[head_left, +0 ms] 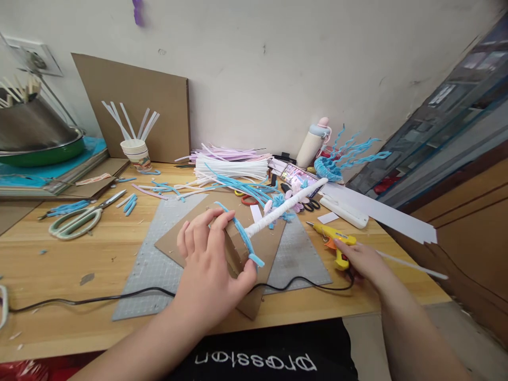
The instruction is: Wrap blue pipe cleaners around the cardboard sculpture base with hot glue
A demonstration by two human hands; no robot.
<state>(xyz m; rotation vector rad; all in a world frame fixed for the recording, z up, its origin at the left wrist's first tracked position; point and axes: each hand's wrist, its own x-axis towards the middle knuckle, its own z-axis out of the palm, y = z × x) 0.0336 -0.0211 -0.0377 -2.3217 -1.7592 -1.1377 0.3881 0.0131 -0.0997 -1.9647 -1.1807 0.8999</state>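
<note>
My left grip (208,259) pinches a round brown cardboard base (235,247) above the near middle of the surface (59,264). Its white fuzzy stem (283,208) looks fully wrapped — the blue fuzzy strip (243,235) along its edge ends loose, so I judge that unfinished. My right grip (363,259) wraps a yellow plastic glue gun (335,234) at right.
</note>
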